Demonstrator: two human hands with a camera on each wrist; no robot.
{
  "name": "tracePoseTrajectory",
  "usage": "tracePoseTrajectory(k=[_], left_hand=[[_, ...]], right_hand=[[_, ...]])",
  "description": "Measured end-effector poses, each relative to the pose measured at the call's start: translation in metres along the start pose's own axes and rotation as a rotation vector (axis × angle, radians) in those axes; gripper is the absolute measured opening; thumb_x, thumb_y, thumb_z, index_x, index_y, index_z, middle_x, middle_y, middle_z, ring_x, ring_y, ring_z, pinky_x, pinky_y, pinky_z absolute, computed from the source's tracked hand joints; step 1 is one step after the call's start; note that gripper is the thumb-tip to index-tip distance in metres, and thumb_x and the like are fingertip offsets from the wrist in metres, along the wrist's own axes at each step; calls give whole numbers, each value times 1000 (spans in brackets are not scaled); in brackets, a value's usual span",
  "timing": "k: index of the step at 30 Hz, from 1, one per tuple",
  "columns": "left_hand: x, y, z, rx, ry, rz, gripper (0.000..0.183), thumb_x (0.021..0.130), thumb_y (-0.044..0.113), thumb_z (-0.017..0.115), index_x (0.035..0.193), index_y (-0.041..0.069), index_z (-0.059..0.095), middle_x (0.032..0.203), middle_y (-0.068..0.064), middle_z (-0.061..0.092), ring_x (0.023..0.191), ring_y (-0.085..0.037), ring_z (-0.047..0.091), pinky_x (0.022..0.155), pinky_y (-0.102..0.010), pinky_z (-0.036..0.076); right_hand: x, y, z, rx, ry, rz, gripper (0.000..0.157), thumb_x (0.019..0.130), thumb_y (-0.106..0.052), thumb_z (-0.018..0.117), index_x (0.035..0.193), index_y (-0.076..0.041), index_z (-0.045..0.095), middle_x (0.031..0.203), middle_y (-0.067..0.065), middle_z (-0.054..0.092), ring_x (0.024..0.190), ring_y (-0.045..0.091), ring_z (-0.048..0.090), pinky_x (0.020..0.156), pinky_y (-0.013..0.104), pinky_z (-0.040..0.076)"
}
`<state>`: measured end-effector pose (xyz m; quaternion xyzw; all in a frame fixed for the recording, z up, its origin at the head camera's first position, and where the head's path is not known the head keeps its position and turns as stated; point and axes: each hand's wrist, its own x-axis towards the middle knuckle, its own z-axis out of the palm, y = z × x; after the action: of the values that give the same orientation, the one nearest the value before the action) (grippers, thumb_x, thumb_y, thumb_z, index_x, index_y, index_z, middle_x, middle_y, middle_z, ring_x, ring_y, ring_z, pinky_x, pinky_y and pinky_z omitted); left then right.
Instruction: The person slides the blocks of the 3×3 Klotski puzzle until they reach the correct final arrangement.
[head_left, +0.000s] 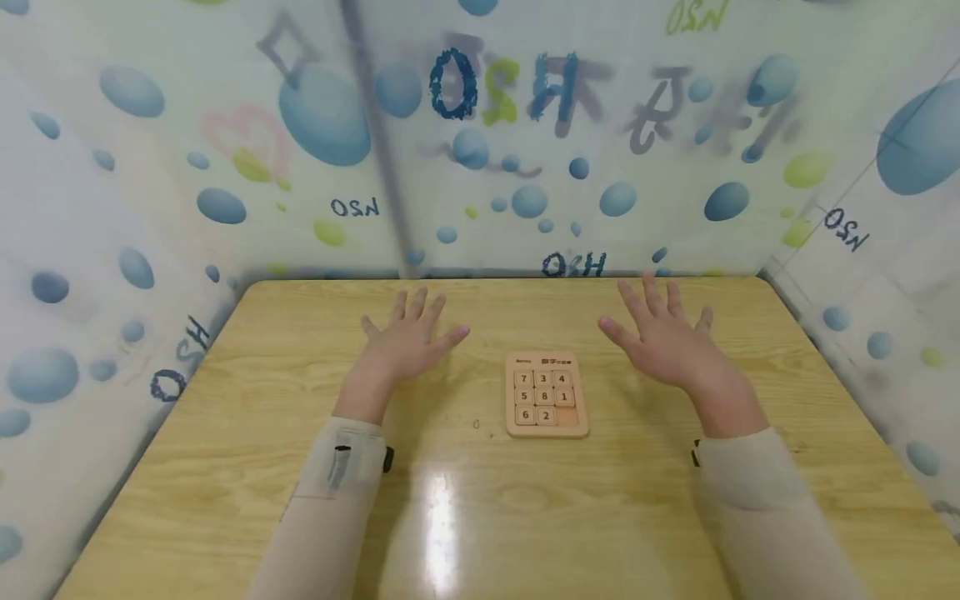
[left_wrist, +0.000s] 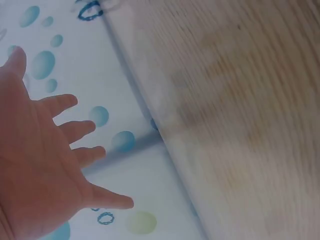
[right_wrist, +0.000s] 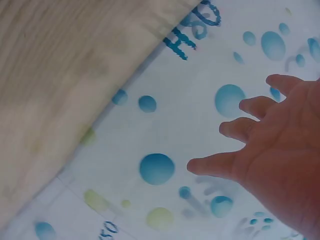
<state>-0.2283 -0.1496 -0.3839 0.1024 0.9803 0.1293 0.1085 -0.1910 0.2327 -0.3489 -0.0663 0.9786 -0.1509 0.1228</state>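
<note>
A wooden number slide puzzle (head_left: 547,427) lies flat on the table between the two hands. Its tiles read 7 3 4, 5 8 1 and 6 2, with a vacant slot at the lower right. To the left of it, my left hand (head_left: 408,346) is spread over the table, fingers straight and thumb toward the puzzle. On the other side my right hand (head_left: 671,346) is spread the same way. Both wrist views show an empty palm with the fingers apart: the left hand (left_wrist: 45,155) and the right hand (right_wrist: 280,150).
The light wood table (head_left: 285,350) ends at a back wall (head_left: 480,192) covered with blue and green bubble prints and lettering. Similar printed sheets rise along the left and right sides. A bright light reflection (head_left: 440,533) shows on the tabletop near the front.
</note>
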Motion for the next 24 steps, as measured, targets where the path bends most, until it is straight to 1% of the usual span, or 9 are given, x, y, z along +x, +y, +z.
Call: tracePoseTrajectory(k=[3, 5, 9, 12, 15, 18, 22, 24], left_hand=[[-3, 5, 0, -9, -19, 22, 97, 98, 87, 27, 173, 27, 12, 182, -5, -7, 168, -39, -9, 118, -90, -1], [-6, 11, -1, -12, -40, 38, 94, 101, 83, 32, 173, 25, 16, 182, -7, 0, 168, -40, -2, 119, -89, 2], [-12, 26, -3, -32, -130, 76, 87, 103, 72, 46, 171, 21, 26, 180, -12, 17, 166, -42, 19, 121, -86, 8], [-14, 38, -1, -13, -203, 112, 86, 103, 68, 52, 170, 20, 28, 179, -12, 22, 164, -41, 26, 123, -84, 11], [-15, 48, 5, 39, -237, 146, 86, 102, 67, 55, 170, 20, 29, 179, -9, 22, 164, -40, 27, 125, -81, 12], [-15, 59, 13, 78, -257, 178, 89, 101, 69, 57, 170, 21, 28, 180, -7, 21, 165, -40, 23, 126, -79, 11], [-17, 71, 19, 122, -268, 215, 98, 95, 74, 61, 171, 23, 26, 181, -5, 16, 166, -41, 18, 126, -80, 12], [-19, 75, 22, 123, -274, 223, 104, 91, 76, 65, 171, 23, 24, 182, -4, 12, 166, -45, 15, 124, -82, 15]], right_hand=[[-6, -4, -1, -42, 3, -18, 94, 102, -83, 21, 172, -27, -8, 177, 15, -25, 161, 50, -26, 113, 89, -16], [-11, -7, -2, -69, -4, -36, 93, 102, -82, 21, 173, -27, -5, 179, 13, -22, 162, 49, -23, 114, 89, -16], [-18, -12, -1, -104, -42, -88, 89, 106, -76, 21, 173, -21, -2, 182, 9, -10, 165, 49, -14, 116, 87, -14], [-21, -13, 6, -112, -71, -142, 85, 109, -71, 22, 173, -19, 1, 183, 6, -3, 166, 48, -3, 119, 86, -9], [-24, -14, 18, -137, -88, -198, 82, 110, -67, 26, 173, -20, 3, 183, 4, 2, 166, 47, 10, 122, 85, 0], [-28, -12, 31, -167, -95, -244, 79, 112, -61, 35, 173, -21, 6, 182, 4, 7, 164, 47, 20, 123, 83, 11], [-35, -11, 47, -196, -98, -317, 75, 113, -51, 44, 173, -18, 14, 180, 7, 18, 161, 48, 29, 122, 80, 24], [-38, -12, 56, -213, -103, -358, 73, 113, -50, 44, 172, -17, 18, 179, 7, 21, 159, 49, 32, 121, 79, 29]])
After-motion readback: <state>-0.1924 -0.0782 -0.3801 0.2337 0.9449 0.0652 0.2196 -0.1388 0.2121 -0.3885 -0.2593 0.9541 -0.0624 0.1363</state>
